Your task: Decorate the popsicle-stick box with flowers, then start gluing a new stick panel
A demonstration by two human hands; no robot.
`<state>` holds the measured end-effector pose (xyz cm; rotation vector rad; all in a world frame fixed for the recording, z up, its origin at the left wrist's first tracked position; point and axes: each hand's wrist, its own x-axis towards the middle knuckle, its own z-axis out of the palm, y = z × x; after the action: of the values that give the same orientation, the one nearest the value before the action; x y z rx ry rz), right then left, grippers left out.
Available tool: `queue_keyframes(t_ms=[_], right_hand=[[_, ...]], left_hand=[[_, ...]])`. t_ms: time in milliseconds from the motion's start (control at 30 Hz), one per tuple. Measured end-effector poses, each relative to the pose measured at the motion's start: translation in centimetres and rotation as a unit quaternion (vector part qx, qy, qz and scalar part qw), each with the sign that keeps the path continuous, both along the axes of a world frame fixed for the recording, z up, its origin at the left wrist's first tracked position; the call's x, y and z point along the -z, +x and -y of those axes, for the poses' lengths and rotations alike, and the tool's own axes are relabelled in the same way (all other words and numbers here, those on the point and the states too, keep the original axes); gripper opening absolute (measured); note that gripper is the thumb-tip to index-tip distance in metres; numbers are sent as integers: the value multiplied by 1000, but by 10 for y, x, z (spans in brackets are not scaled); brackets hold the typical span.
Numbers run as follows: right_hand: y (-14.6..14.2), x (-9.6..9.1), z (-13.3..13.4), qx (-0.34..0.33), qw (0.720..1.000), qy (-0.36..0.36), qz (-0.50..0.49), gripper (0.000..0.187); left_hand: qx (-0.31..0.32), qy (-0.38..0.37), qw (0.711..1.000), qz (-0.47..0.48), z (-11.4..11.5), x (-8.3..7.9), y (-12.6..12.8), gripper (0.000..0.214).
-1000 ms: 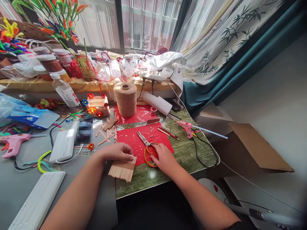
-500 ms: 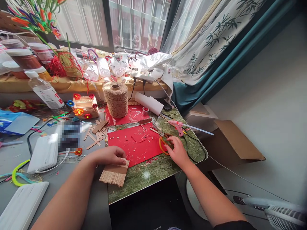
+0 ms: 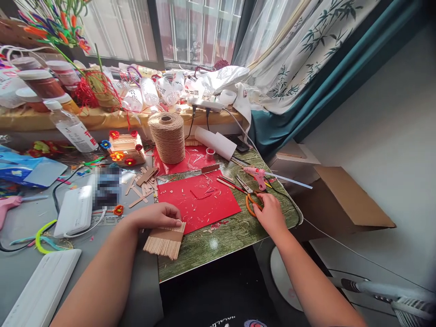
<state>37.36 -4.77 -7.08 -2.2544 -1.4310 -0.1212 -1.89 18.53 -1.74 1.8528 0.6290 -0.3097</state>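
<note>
My left hand (image 3: 160,215) rests on a panel of wooden craft sticks (image 3: 165,240) at the near edge of the green table (image 3: 221,240), with its fingers curled down on the panel's top edge. My right hand (image 3: 270,214) lies over the orange handles of a pair of scissors (image 3: 250,196) at the right side of the table, its fingers bent on them. Between the two hands a red paper sheet (image 3: 197,200) strewn with wood shavings lies flat. A pink glue gun (image 3: 257,175) sits just beyond the scissors.
A jute twine spool (image 3: 167,137) and a white paper roll (image 3: 216,141) stand behind the red sheet. Loose craft sticks (image 3: 145,181) lie left of it. A white device (image 3: 73,211), cables and clutter cover the grey table on the left. An open cardboard box (image 3: 344,200) sits right.
My right hand has moved the scissors from the red sheet to the right side of the table near the glue gun. My left hand has stayed on the stick panel.
</note>
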Motion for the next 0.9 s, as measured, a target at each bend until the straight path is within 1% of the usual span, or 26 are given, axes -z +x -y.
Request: queue_keyframes(t_ms=[67, 133, 200, 267, 333, 400, 500, 567, 600, 667, 700, 733, 767, 833, 900], right_hand=[[-12, -7, -7, -14, 999, 2, 31, 36], [-23, -16, -20, -54, 998, -2, 46, 36], [-31, -24, -39, -99, 994, -21, 46, 33], [-34, -31, -61, -133, 989, -52, 50, 30], [-34, -36, -82, -131, 986, -86, 61, 28], [-31, -38, -98, -100, 984, -130, 74, 25], [-24, -36, -108, -58, 980, -173, 81, 17], [-19, -34, -108, -51, 980, -176, 78, 14], [-17, -33, -107, -51, 980, -178, 76, 14], [-14, -31, -104, -53, 979, -182, 71, 13], [-12, -30, -103, -54, 979, -185, 66, 12], [-10, -29, -102, -55, 979, -189, 59, 13], [-8, -27, -101, -55, 978, -193, 50, 13], [-4, -24, -101, -55, 978, -200, 32, 13], [-1, -21, -102, -57, 977, -204, 15, 13]], left_hand=[[-9, -13, 1000, 8, -1, -1, -3, 34], [-21, -28, 999, 22, -1, -4, -6, 36], [-47, -37, 997, 43, -2, -7, -8, 38], [-85, -31, 994, 62, -3, -10, -11, 39], [-121, -22, 990, 75, -5, -13, -13, 40], [-140, -17, 986, 90, -7, -15, -15, 41], [-155, -4, 983, 100, -6, -19, -12, 45], [-157, 46, 983, 78, -1, -24, -8, 47], [-158, 91, 981, 60, 4, -27, -7, 49], [-164, 200, 966, 21, 16, -32, -11, 50], [-169, 241, 955, 4, 22, -34, -16, 50], [-178, 265, 947, -12, 29, -36, -24, 49], [-189, 273, 943, -29, 36, -36, -34, 49], [-219, 259, 938, -69, 48, -34, -60, 48], [-262, 258, 924, -108, 58, -28, -86, 48]])
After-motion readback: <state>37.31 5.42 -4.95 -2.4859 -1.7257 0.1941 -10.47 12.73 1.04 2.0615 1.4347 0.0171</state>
